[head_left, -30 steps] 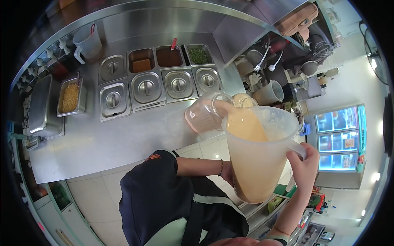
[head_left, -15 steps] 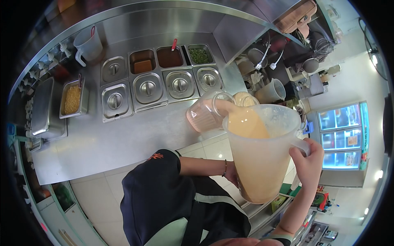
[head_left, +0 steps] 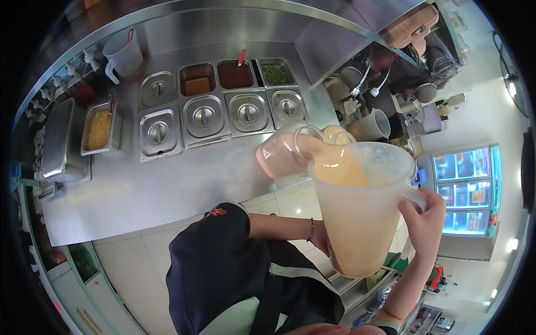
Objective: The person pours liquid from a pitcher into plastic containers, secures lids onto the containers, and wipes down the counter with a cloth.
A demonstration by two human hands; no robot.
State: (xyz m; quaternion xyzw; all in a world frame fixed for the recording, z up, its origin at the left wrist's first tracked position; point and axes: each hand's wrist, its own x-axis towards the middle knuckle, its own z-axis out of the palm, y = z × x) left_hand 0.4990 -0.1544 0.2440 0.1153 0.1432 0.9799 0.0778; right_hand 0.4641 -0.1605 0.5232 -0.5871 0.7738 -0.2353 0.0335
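A large translucent plastic pitcher with a tan liquid in it is tilted in front of me. My right hand is wrapped round its handle. Against the pitcher's lower left side rests my left hand, its fingers mostly hidden behind it. From the pitcher's lip the liquid runs into the mouth of a clear jar on the counter's right end. Just behind the lip, a second round container shows only its rim and a beige inside.
The steel counter carries lidded pans, two open pans of brown sauce and one of chopped greens. A pan of yellow bits and another pitcher are at left. A lit glass-door fridge stands right.
The view has shifted slightly, so the hands and pitcher appear a little further right. Both hands stay on the pitcher, and the liquid is still running from its lip.
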